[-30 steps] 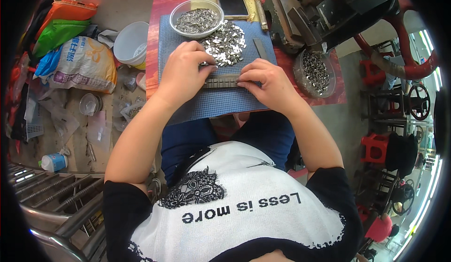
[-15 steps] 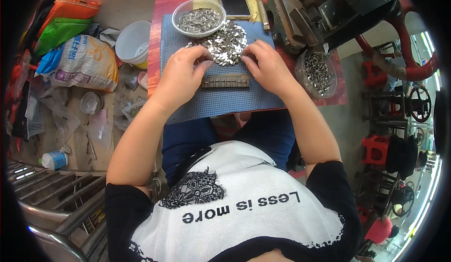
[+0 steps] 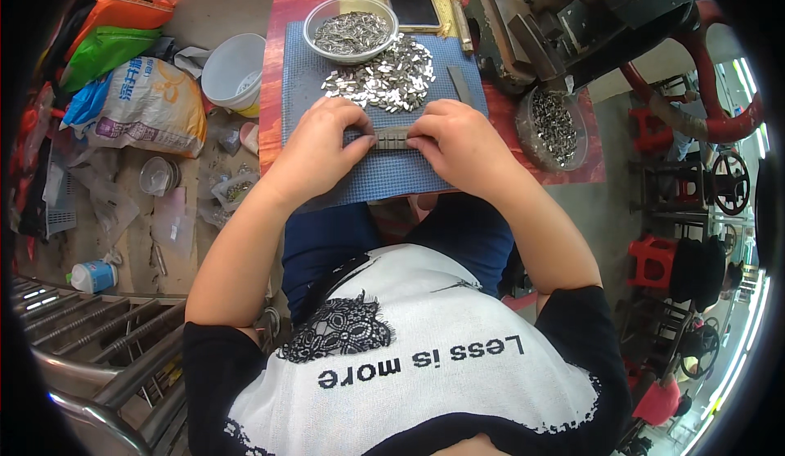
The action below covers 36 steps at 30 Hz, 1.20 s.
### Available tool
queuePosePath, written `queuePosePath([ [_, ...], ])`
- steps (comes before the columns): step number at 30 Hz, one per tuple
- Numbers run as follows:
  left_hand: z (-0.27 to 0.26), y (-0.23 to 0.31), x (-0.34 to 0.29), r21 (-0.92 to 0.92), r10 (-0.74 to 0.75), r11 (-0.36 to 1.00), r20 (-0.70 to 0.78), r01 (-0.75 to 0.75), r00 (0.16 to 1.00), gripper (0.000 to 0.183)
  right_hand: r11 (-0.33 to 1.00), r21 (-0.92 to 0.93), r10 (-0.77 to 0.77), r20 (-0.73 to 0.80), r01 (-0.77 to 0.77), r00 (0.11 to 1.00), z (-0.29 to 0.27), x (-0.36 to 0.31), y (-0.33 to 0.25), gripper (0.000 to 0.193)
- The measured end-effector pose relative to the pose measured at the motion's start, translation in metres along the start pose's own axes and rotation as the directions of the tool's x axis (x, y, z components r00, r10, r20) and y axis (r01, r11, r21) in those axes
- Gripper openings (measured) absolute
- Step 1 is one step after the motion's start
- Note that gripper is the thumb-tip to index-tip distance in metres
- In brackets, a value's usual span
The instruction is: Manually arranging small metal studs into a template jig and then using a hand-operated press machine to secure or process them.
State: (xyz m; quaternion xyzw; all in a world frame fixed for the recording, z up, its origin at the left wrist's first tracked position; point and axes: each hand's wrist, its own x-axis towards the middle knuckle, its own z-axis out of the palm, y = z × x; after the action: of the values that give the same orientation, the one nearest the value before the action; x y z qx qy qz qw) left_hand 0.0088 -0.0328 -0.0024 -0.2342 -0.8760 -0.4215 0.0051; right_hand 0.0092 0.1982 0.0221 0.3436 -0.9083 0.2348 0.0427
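A narrow, slotted metal bar (image 3: 392,139) lies crosswise on a blue textured mat (image 3: 360,188). My left hand (image 3: 327,141) is over the bar's left part, thumb and fingertips pinched at the slots. From the right, my right hand (image 3: 454,141) pinches at the bar in the same way. Both hands cover the bar's ends; whatever sits between the fingertips is too small to make out. Just beyond the hands spreads a pile of small shiny metal pieces (image 3: 392,80). A clear bowl (image 3: 350,57) of thin metal pins stands behind it.
Right of the pile lies a flat metal strip (image 3: 459,85). A phone (image 3: 410,0) and a small brush (image 3: 455,6) are at the back. A dark machine (image 3: 523,39) stands at the right, near a tub (image 3: 556,129) of metal parts. A white bucket (image 3: 233,71) is at left.
Both hands have moved from the pile's near edge toward me and inward, onto the slotted bar. The flat metal strip on the right now shows.
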Motion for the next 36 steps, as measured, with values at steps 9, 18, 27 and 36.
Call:
queuePosePath([
  [9,-0.003,0.010,0.005,-0.058,-0.214,0.974,0.092,0.220,0.972,0.011,0.991,0.023,0.137,-0.149,-0.135,0.979,0.027,0.024,0.011,0.012],
  [18,0.021,0.003,0.028,0.174,-0.004,0.984,-0.204,0.040,0.979,0.012,0.988,0.115,0.116,-0.136,-0.100,0.984,0.012,0.011,0.016,0.012],
  [27,0.016,0.008,0.029,0.166,0.029,0.986,-0.158,-0.003,0.987,0.016,0.984,0.162,-0.070,-0.066,0.080,0.995,0.012,-0.006,0.017,0.017],
  [36,0.005,0.017,0.007,-0.189,-0.206,0.962,-0.024,0.198,0.978,0.012,0.986,0.071,-0.139,-0.140,0.150,0.980,0.012,-0.006,0.012,0.012],
])
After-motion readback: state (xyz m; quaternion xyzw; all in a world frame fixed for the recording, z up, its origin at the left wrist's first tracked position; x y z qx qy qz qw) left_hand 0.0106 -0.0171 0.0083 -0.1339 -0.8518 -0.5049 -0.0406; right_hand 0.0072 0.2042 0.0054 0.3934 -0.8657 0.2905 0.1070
